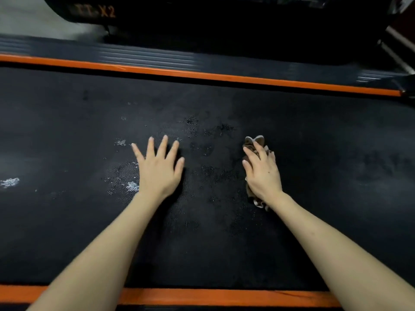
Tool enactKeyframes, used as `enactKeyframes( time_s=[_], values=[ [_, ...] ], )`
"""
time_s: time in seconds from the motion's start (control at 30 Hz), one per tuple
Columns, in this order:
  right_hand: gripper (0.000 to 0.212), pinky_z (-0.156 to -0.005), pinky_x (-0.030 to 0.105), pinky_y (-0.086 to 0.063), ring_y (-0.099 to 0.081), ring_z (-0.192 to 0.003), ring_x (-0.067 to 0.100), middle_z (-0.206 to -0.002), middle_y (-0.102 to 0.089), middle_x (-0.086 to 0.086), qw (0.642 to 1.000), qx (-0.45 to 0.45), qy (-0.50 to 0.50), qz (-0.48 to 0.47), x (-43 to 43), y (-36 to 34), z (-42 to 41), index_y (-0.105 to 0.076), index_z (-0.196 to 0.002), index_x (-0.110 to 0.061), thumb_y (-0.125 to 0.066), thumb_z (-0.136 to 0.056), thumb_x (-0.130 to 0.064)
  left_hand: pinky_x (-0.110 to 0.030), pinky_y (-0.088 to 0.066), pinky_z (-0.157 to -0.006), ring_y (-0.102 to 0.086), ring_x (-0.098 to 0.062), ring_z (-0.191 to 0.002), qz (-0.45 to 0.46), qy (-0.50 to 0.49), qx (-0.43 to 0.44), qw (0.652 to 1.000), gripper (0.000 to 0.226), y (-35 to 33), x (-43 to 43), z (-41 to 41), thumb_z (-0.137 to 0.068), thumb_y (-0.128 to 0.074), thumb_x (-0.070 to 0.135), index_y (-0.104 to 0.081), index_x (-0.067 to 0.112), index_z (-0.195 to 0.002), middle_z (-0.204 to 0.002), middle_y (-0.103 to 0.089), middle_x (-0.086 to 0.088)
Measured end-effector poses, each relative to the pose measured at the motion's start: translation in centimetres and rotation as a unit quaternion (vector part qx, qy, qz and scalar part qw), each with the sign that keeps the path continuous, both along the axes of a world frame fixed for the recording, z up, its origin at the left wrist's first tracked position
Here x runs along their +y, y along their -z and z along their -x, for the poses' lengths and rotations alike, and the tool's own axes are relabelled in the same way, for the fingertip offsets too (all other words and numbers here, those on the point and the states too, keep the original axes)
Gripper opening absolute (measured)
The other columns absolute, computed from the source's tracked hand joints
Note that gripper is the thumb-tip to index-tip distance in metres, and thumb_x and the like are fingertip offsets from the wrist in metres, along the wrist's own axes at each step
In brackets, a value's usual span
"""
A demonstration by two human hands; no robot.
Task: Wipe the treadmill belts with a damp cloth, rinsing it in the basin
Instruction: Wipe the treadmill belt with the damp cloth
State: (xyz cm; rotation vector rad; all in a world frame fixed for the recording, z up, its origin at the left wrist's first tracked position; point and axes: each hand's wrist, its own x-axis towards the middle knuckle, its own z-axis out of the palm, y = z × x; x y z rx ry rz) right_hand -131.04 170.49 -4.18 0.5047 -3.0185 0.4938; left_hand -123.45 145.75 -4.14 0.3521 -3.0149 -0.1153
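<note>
Left hand (159, 169) flat, fingers spread wide, on black textured treadmill belt (314, 142); right hand (261, 173) presses crumpled brown cloth (253, 142) down.

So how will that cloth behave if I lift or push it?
Likely floppy: the cloth is bunched in folds under the right hand. Pushed, it may drag rather than slide, since the belt looks textured and damp.
</note>
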Motion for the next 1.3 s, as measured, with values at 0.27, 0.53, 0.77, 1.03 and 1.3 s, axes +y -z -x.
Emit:
enactKeyframes(
  time_s=[0.27,0.53,0.77,1.03,1.3],
  values=[
    [0.042,-0.113,0.05,-0.017,-0.035,-0.128,0.043,-0.15,-0.031,0.01,0.997,0.022,0.076,-0.005,-5.4,-0.1,3.6,-0.052,-0.131,-0.013,-0.037,-0.097,-0.032,-0.06,0.002,-0.113,-0.009,-0.034,-0.145,-0.031,-0.015,0.0,0.999,0.068,1.9,-0.9,0.9,-0.089,-0.01,0.056,-0.029,0.028,-0.148,-0.157,-0.023,-0.003],
    [0.04,-0.11,0.046,-0.028,-0.05,-0.121,0.036,-0.141,-0.047,0.008,0.957,0.023,-0.285,-0.036,-1.8,-0.7,-6.9,-0.06,-0.123,-0.019,-0.04,-0.092,-0.035,-0.06,-0.003,-0.113,-0.015,-0.035,-0.144,-0.035,-0.014,0.007,0.999,0.064,1.8,-1.0,0.7,-0.091,-0.017,0.053,-0.034,0.027,-0.147,-0.154,-0.029,-0.005],
    [0.038,-0.111,0.05,-0.023,-0.037,-0.128,0.045,-0.147,-0.036,0.014,0.999,0.025,-0.029,0.008,-4.5,-0.7,6.6,-0.056,-0.127,-0.008,-0.042,-0.096,-0.025,-0.059,-0.004,-0.115,-0.016,-0.034,-0.144,-0.041,-0.021,-0.001,0.999,0.064,1.8,-0.8,0.7,-0.091,-0.017,0.054,-0.036,0.027,-0.146,-0.154,-0.03,-0.003],
    [0.039,-0.101,0.053,-0.04,-0.052,-0.118,0.04,-0.137,-0.051,0.012,0.972,0.026,-0.233,-0.028,-5.2,-0.7,-3.1,-0.064,-0.118,-0.014,-0.043,-0.09,-0.032,-0.059,-0.003,-0.115,-0.016,-0.033,-0.144,-0.048,-0.021,0.003,0.999,0.064,1.6,-0.9,0.6,-0.091,-0.018,0.055,-0.035,0.028,-0.146,-0.154,-0.029,-0.002],
    [0.041,-0.116,0.045,-0.019,-0.029,-0.137,0.039,-0.152,-0.03,0.008,0.999,0.0,-0.032,0.007,0.5,-0.7,5.4,-0.051,-0.133,-0.013,-0.04,-0.098,-0.029,-0.059,-0.003,-0.115,-0.015,-0.033,-0.144,-0.049,-0.015,-0.016,0.999,0.066,1.3,-0.9,0.6,-0.09,-0.014,0.057,-0.035,0.028,-0.146,-0.154,-0.029,-0.002]
  ],
)
